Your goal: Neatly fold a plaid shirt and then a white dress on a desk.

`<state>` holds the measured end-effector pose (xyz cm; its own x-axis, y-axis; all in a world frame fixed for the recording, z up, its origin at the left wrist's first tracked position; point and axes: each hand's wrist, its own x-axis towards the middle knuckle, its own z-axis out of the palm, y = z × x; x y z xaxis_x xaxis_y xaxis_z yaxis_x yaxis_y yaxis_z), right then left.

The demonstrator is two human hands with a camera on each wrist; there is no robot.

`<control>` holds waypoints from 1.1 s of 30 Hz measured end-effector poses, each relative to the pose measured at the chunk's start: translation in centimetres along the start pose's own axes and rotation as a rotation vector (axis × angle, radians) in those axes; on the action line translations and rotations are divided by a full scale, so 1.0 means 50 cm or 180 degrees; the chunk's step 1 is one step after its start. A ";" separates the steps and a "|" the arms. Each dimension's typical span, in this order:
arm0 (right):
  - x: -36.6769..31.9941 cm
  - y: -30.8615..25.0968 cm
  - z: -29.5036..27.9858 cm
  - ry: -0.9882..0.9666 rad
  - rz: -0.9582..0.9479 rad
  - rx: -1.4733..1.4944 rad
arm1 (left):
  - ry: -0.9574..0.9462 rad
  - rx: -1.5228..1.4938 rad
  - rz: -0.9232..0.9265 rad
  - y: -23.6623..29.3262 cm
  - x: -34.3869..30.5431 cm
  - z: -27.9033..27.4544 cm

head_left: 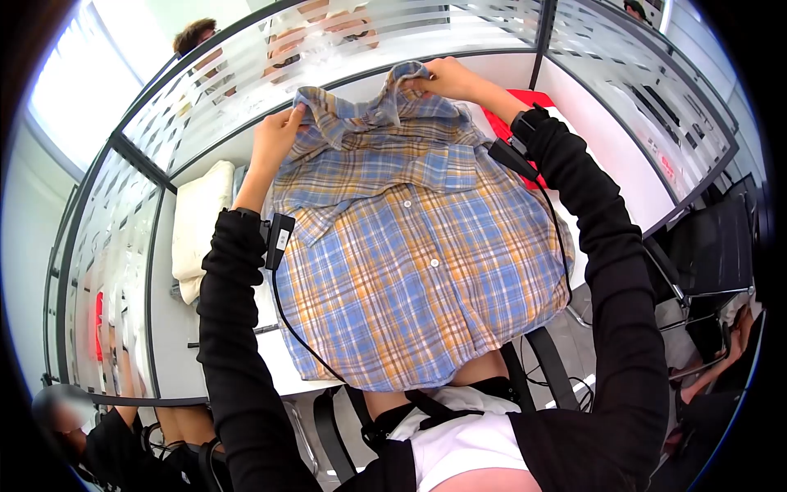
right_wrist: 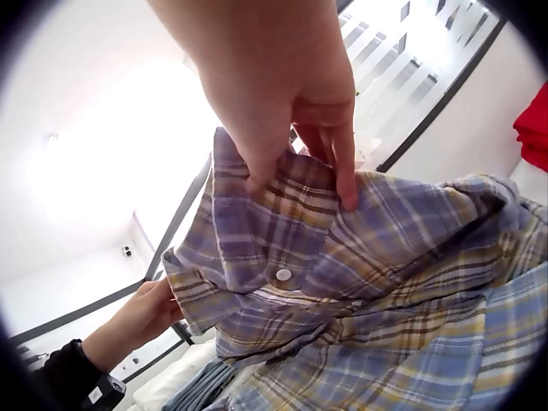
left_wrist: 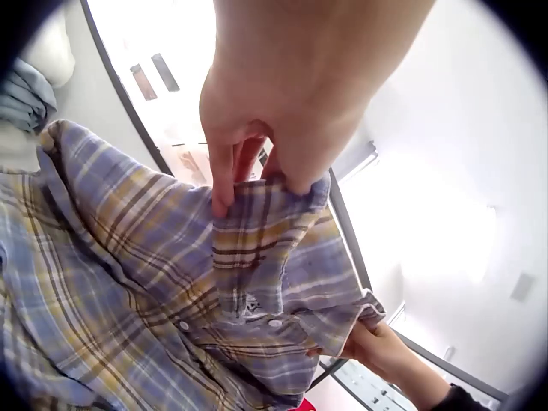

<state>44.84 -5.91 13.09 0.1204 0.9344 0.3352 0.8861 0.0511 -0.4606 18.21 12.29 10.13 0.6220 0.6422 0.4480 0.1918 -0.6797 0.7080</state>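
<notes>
Partition panels with dark frames (head_left: pixel 141 161) enclose a white surface (head_left: pixel 280 365), and bright light enters at the upper left of the frame. From my remote position, I record the items left to right.

Left: a cream folded cloth (head_left: pixel 201 221) lies beside a plaid shirt (head_left: pixel 393 287). Upper centre-left: my left hand (head_left: pixel 275 141) pinches the shirt's upper edge, thumb against fingers. Centre: the shirt is spread on the surface, its front buttons visible, upper part raised and rumpled, hem by the lap at the bottom. The collar (left_wrist: pixel 257 248) sags between the two grips. Upper centre-right: my right hand (head_left: pixel 451 80) pinches the other side of that edge. Beyond it, a red cloth (head_left: pixel 537 98) lies at upper right; a black chair (head_left: pixel 713 234) stands at far right.

Handling assessment: I judge that both pinches should sit at matching points either side of the button line, at equal height. Tension should be even and light, enough to take out the sag without dragging the lower body askew. A cable (head_left: pixel 287 316) crosses the lower left of the shirt; I advise keeping it clear so it does not snag.
</notes>
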 end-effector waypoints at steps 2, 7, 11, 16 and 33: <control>-0.006 0.012 0.001 0.0050 -0.0431 -0.0198 | -0.0122 0.0247 0.0102 0.001 -0.001 -0.003; -0.048 0.027 0.034 -0.0336 -0.1139 -0.0784 | -0.0645 0.0808 0.0521 0.034 -0.083 0.005; -0.133 0.005 0.079 -0.1339 -0.0877 -0.1297 | -0.1731 0.0939 0.0843 0.008 -0.191 0.029; -0.176 0.036 0.120 -0.1524 -0.0831 -0.1503 | -0.2148 0.1101 0.1100 -0.024 -0.243 0.026; -0.124 0.157 0.070 -0.0659 -0.0672 -0.3220 | -0.0273 0.4639 0.1599 -0.232 -0.131 -0.038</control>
<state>49.51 -10.07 4.51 -0.0741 0.9877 0.1379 0.8521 -0.0091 0.5232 10.49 16.63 0.03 0.8777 0.2620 0.4013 0.4747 -0.5902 -0.6529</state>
